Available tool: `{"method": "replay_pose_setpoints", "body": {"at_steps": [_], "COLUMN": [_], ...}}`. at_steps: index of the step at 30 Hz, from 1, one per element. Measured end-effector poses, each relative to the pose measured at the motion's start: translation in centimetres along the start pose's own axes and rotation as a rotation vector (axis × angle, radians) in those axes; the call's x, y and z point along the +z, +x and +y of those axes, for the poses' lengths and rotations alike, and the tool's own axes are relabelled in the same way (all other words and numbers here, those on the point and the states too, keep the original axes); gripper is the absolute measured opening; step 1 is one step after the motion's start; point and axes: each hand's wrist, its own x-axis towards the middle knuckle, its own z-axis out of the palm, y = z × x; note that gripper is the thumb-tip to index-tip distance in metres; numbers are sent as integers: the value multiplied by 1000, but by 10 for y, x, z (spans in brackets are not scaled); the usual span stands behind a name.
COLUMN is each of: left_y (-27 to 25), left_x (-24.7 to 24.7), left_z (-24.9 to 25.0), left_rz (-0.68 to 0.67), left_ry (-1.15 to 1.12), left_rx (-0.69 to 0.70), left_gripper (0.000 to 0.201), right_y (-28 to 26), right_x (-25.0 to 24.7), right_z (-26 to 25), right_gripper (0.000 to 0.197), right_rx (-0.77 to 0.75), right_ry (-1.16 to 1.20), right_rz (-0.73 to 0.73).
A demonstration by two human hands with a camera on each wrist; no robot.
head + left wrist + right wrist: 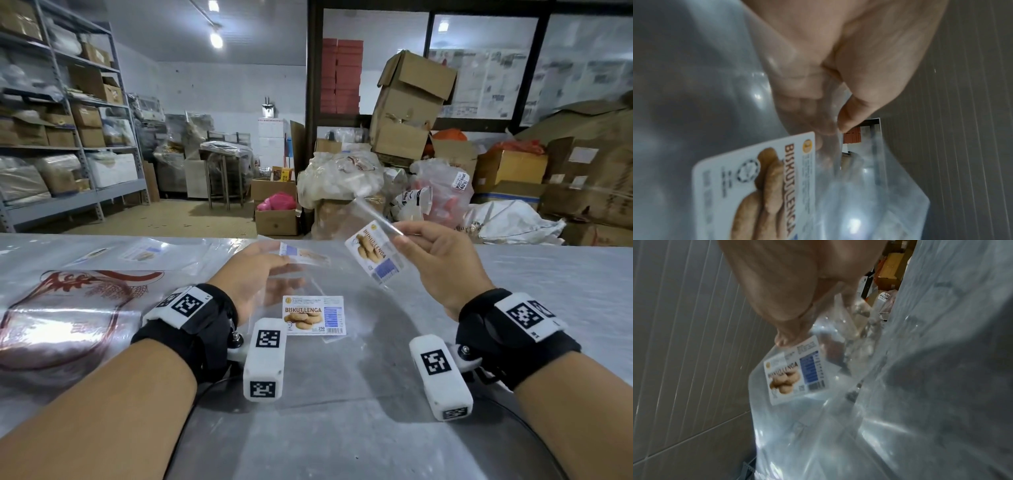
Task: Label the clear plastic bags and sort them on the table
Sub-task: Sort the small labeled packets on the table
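My right hand pinches the top edge of a clear plastic bag and holds it raised over the table; its "Biskut Lenga" label hangs tilted. In the right wrist view my thumb presses the plastic just above that label. To the left, my left hand pinches another clear bag between thumb and fingers, its label just past the fingertips. The left wrist view shows that pinch and the label close up. A third labelled bag lies flat between my wrists.
A large clear bag with red print lies at the table's left, and more labelled bags lie flat at the far left. The grey table stretches right. Cardboard boxes and stuffed plastic sacks stand beyond its far edge.
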Motion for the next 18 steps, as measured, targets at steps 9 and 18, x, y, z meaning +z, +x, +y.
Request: {"method": "replay_pose_setpoints", "body": {"at_steps": [9, 18], "left_y": [-3, 8], "left_x": [2, -20], "left_z": [-3, 8], "left_rz": [-154, 116], "left_ry": [102, -228], "left_rx": [7, 97], "left_gripper": [79, 43], "right_y": [-9, -1], "right_x": [11, 6], "right_z": [5, 9], "right_gripper": [26, 35], "right_rx": [137, 371], "right_ry": [-207, -385], "right_rz": [-358, -201]}}
